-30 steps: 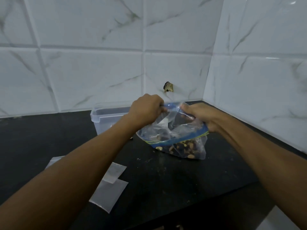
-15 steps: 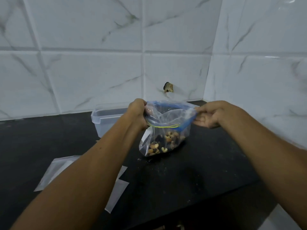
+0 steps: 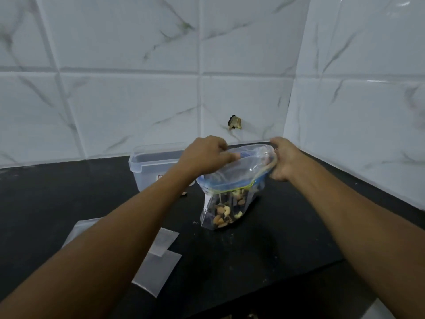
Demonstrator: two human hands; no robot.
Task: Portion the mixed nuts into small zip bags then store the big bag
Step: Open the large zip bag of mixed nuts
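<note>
A: Big bag (image 3: pixel 232 180) position?
B: Upright on the black counter (image 3: pixel 287 231), bottom touching it, mixed nuts (image 3: pixel 226 209) settled in the lower part. Blue zip rim at the top, mouth spread open.

A: Hands?
B: Left hand (image 3: pixel 204 157) on the bag's left top edge, fingers (image 3: pixel 222 146) curled over and pinching the rim. Right hand (image 3: pixel 284 161) on the bag's right top edge, fingers clenched on bunched plastic there. Both grasping the bag.

A: What's around the bag?
B: Clear plastic tub (image 3: pixel 149 166) just behind-left of the bag, lid off, against the back wall. Partly hidden by the left forearm, so can't tell if it touches the bag. Small zip bags (image 3: pixel 161 265) lie flat front-left of the bag, well apart from it, overlapping each other, mostly under the left arm.

A: Edges, free room?
B: Bag sits near the wall corner: tiled wall (image 3: pixel 358 111) close on its right, back wall behind it. Bare counter in front of the bag and to its front-right, running to the counter's front edge. A few crumbs on the surface by the bag's base.
</note>
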